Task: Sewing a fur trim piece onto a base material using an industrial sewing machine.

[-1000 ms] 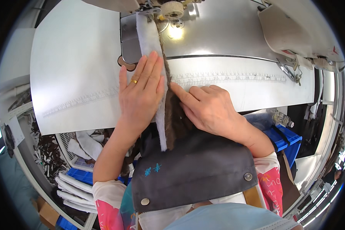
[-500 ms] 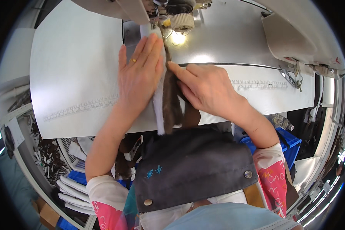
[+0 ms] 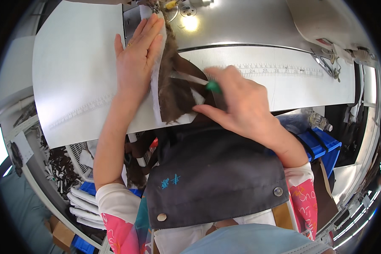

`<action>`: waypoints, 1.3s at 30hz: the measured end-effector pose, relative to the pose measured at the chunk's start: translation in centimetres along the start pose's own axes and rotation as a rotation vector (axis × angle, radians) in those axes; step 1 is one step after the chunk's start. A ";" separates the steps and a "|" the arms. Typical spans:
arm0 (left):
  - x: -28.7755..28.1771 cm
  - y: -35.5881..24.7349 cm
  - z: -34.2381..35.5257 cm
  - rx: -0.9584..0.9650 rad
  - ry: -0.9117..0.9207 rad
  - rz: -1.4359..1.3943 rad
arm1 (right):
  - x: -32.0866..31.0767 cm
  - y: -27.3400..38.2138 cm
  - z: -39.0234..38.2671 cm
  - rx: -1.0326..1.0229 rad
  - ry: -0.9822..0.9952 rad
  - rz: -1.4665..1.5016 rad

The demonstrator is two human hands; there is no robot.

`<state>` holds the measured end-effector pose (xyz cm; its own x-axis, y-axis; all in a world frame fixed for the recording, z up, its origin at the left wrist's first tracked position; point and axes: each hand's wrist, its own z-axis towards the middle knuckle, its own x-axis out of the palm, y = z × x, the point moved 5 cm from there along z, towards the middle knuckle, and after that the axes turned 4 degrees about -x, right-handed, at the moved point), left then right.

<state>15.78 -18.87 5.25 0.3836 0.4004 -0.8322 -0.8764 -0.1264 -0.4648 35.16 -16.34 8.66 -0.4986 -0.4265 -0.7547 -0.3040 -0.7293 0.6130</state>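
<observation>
My left hand (image 3: 137,59) lies flat, fingers stretched out, on a white padded strip (image 3: 155,91) layered with brown fur fabric (image 3: 169,95). The strip's far end sits at the sewing machine's needle area (image 3: 155,7), just beyond my fingertips. My right hand (image 3: 243,93), smeared by motion, is to the right of the fabric, its thumb tip at the loose near end. A small green object (image 3: 213,86) shows between its thumb and curled fingers; its kind is unclear. Dark brown pieces (image 3: 189,67) curve out from beneath the fur.
The white worktable (image 3: 76,63) carries printed ruler scales, with a metal machine plate (image 3: 241,25) beyond. At right stand a blue crate (image 3: 326,144) and a clear plastic bottle (image 3: 319,120). Folded white pads (image 3: 84,205) and a white basket (image 3: 78,158) sit lower left.
My right hand has moved right and nearer, off the strip's edge, and the green object now shows in it. The fur has spread open to the right. The view has shifted.
</observation>
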 end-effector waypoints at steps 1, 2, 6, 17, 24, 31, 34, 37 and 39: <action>-0.1 0.0 -0.1 -0.007 0.023 -0.005 | 0.8 0.2 -0.1 -0.061 0.049 -0.133; -0.5 -0.1 -0.2 -0.006 0.023 0.000 | 1.1 0.2 -0.6 -0.063 0.046 -0.130; -0.8 -0.3 -1.6 -0.090 0.169 -0.189 | 2.9 2.2 -1.9 -0.207 0.080 0.051; -0.2 -3.7 -4.5 0.062 0.043 0.233 | 4.7 3.9 -1.2 -0.167 0.173 0.202; -0.9 -3.8 -4.8 0.030 0.077 0.184 | -0.6 -0.6 -0.7 -0.011 -0.109 -0.190; -1.0 -4.2 -4.5 0.015 0.112 0.151 | 1.1 0.9 0.9 0.025 -0.201 -0.132; -1.1 -4.2 -4.5 0.028 0.093 0.168 | 3.0 0.3 2.4 0.049 -0.211 -0.193; -1.0 -4.2 -4.5 0.023 0.089 0.166 | 3.7 0.7 2.9 0.090 -0.182 -0.224; -1.0 -4.2 -4.5 0.037 0.076 0.178 | 3.7 0.8 3.2 0.096 -0.150 -0.239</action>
<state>20.41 -22.78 6.66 0.2414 0.3050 -0.9213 -0.9420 -0.1546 -0.2980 30.46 -16.78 7.10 -0.5156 -0.1600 -0.8418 -0.4987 -0.7428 0.4466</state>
